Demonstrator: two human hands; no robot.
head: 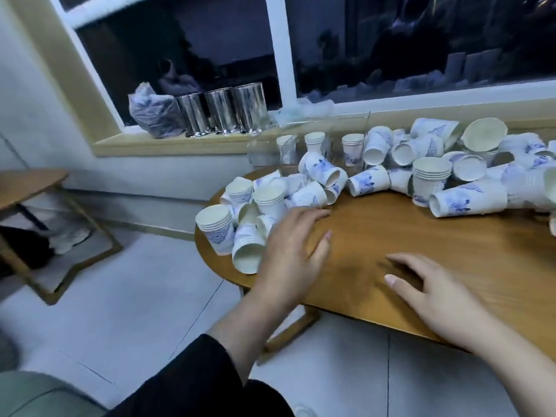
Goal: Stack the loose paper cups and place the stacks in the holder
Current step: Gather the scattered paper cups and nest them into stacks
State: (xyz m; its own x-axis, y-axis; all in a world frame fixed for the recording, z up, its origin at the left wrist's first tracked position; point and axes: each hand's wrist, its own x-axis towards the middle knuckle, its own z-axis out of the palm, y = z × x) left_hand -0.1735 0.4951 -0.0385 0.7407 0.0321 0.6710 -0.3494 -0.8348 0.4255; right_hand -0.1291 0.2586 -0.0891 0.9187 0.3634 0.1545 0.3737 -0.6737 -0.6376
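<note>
Head camera looks down on a round wooden table (421, 251) strewn with blue-printed paper cups (365, 180), some lying on their sides, some upright in short stacks (431, 177); a clear holder (316, 136) at the table's far edge already has a few cups in it. The left hand (288, 254) hovers beside the nearest pile, fingers spread and empty; the right hand (433, 293) is likewise splayed, holding nothing. Such cups look light, thin-walled, easily crushed; probably best pinched gently near the stiffer rolled rim.

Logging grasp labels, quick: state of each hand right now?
Left hand: open, fingers spread, holding nothing, beside the loose paper cups.
Right hand: open, holding nothing, over the table.
</note>
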